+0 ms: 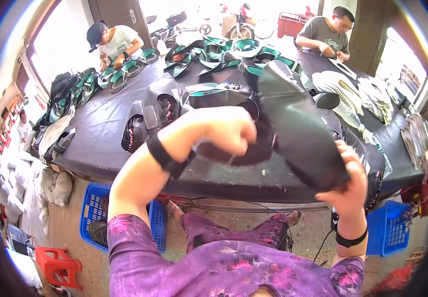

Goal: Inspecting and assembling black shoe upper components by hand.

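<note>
The right hand (348, 183) grips a long, black, smooth, bendy-looking piece (300, 136) by its near end, right of the middle of the frame. The fingers wrap the right edge and the thumb is at the bottom — maybe because holding one end lets the rest stand up, tilted, over the table.

The left hand (231, 131) is near the middle of the frame, just beside the black piece. Its fingers curl in, but their tips are hidden, so I cannot tell if they pinch something.

Under both hands is a big table with a shiny black cover (100, 128). Rounded black and teal pieces (247, 45) lie heaped at the top middle, perhaps so that everyone can reach them. Packed black bundles (135, 131) sit left of the middle, likely kept close to the arm. Folded piles of whitish cloth (337, 91) lie at the upper right — stacked, I think, to save room.

A blue plastic basket with holes (93, 208) is on the floor at the lower left, probably to hold dark things near the legs.
</note>
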Available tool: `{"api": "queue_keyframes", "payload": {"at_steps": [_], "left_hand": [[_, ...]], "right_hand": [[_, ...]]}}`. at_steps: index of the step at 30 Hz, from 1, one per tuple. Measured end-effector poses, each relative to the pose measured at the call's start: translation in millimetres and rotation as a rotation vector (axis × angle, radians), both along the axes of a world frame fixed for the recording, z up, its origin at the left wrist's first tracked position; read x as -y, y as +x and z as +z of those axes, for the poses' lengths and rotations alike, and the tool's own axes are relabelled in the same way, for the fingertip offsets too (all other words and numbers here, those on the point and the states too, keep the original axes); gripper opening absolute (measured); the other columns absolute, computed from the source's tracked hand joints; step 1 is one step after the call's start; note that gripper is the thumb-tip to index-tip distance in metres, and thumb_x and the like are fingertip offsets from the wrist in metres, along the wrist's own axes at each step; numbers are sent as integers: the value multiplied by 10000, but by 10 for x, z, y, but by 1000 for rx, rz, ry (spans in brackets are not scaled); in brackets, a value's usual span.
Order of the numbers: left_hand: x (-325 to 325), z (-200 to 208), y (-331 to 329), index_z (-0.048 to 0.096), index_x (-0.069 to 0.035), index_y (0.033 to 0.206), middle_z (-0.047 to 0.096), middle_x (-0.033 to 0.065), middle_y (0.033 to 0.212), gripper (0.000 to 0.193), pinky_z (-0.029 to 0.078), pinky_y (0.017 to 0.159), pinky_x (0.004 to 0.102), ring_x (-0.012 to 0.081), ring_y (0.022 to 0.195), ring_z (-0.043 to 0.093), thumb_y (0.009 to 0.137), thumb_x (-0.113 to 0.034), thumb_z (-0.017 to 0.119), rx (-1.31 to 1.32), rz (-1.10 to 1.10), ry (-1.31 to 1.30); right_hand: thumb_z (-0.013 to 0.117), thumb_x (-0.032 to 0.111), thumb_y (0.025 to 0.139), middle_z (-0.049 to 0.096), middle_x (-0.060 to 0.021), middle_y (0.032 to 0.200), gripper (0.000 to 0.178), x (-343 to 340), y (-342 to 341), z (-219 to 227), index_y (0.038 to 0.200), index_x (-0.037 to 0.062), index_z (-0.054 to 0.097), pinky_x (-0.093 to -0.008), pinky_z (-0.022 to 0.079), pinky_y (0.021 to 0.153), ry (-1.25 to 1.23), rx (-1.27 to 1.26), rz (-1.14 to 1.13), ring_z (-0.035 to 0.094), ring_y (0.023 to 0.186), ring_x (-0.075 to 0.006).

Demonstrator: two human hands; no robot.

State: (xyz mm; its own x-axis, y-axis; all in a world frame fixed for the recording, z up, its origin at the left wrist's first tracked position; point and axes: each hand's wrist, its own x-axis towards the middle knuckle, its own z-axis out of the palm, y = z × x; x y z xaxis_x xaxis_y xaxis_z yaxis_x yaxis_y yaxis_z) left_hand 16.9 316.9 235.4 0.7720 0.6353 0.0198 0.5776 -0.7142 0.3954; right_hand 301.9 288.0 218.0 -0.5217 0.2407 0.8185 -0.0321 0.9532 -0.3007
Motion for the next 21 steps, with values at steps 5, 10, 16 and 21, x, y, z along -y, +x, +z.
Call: {"api": "queue_keyframes", "payload": {"at_steps": [5,10,16,21], "left_hand": [[473,-995,-258,613,-57,845,584,150,852,321,396,792,430,336,853,533,533,-79,542,-165,251,263],[882,-1387,-276,556,-137,1072,517,71,1129,435,251,948,419,280,1132,400,648,-169,648,59,734,573],[1090,-1844,-515,558,-42,1041,556,101,1066,287,346,911,351,253,1032,484,769,-134,558,940,1019,252],[1078,-1598,-508,427,55,1192,537,156,1138,493,394,920,375,259,1035,527,905,-334,330,1957,422,-751]], "right_hand": [[728,124,577,517,-54,879,292,140,-350,-336,752,49,506,-467,336,936,78,353,186,513,967,-236],[553,121,686,507,-90,886,146,102,-535,-801,789,21,523,-438,329,973,218,552,229,482,1013,-244],[541,124,649,510,-85,879,175,218,-655,-939,795,28,527,-409,354,956,299,569,276,490,989,-240],[535,146,637,501,-72,861,153,247,-637,-1094,754,51,510,-380,376,922,383,595,218,496,955,-221]]}}
